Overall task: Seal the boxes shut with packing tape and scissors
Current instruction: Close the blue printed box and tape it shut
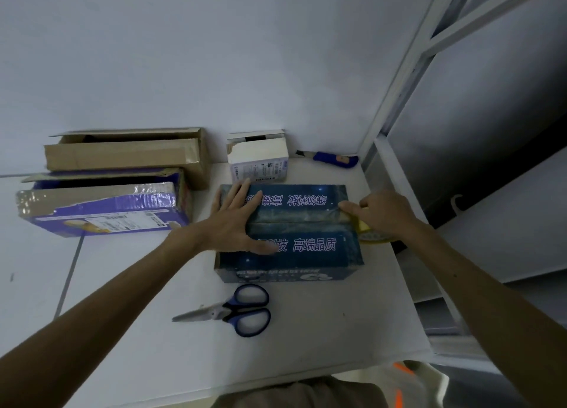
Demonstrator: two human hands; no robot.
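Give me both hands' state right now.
Left hand: open, fingers flat on the dark blue box.
Right hand: grips the yellow tape roll at the box's right end.

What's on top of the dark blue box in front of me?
The left hand lies flat across the closed flaps of the dark blue box. The right hand grips a yellowish tape roll at its right end. The flaps hide whatever is inside.
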